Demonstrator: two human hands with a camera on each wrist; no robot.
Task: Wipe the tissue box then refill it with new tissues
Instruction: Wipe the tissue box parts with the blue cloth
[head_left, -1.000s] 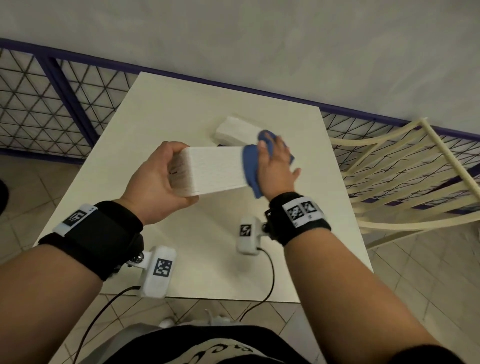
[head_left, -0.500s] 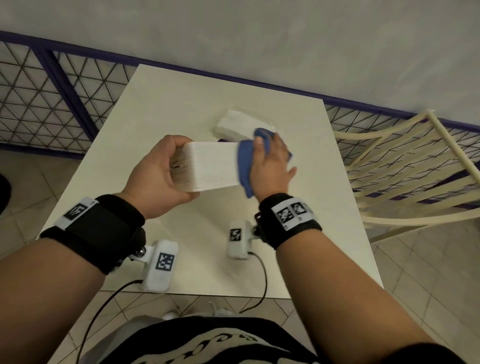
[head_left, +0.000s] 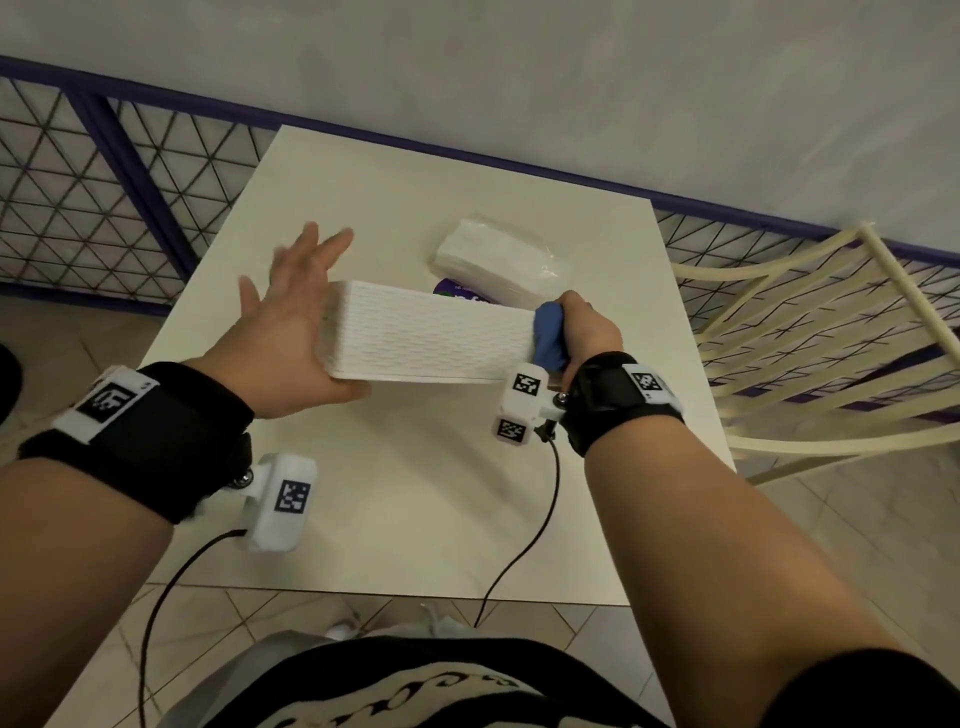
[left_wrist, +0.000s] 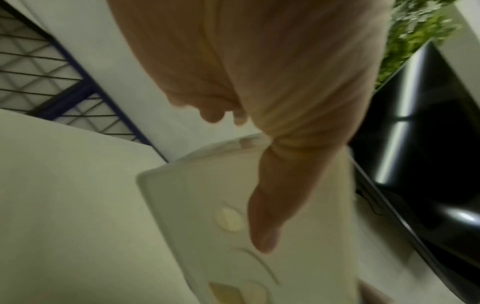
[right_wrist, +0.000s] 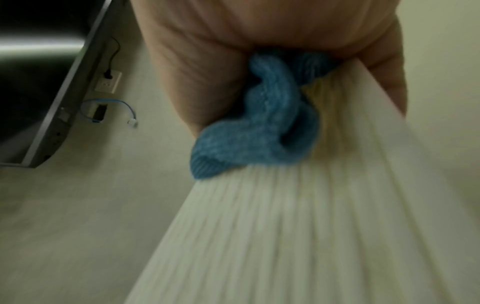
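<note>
The white ribbed tissue box (head_left: 431, 338) is held above the table, lying lengthwise between my hands. My left hand (head_left: 291, 312) is at its left end with fingers spread straight and the thumb under the box. The left wrist view shows that thumb (left_wrist: 262, 226) lying across a smooth face of the tissue box (left_wrist: 207, 216). My right hand (head_left: 587, 332) grips the right end with the blue cloth (head_left: 548, 338) bunched against it. In the right wrist view the blue cloth (right_wrist: 265, 127) is squeezed between my palm and the ribbed tissue box (right_wrist: 285, 226). A pack of new tissues (head_left: 498, 260) lies on the table behind.
The cream table (head_left: 415, 519) stands against a purple mesh fence (head_left: 104, 197) and a pale wall. A cream slatted chair (head_left: 831, 353) is at the table's right. Something purple (head_left: 457, 291) peeks from under the tissue pack. Cables hang from both wrist cameras.
My left hand's fingers have opened off the box and spread. My right hand with the cloth has slid to the box's right end and gripped it, uncovering the tissue pack.
</note>
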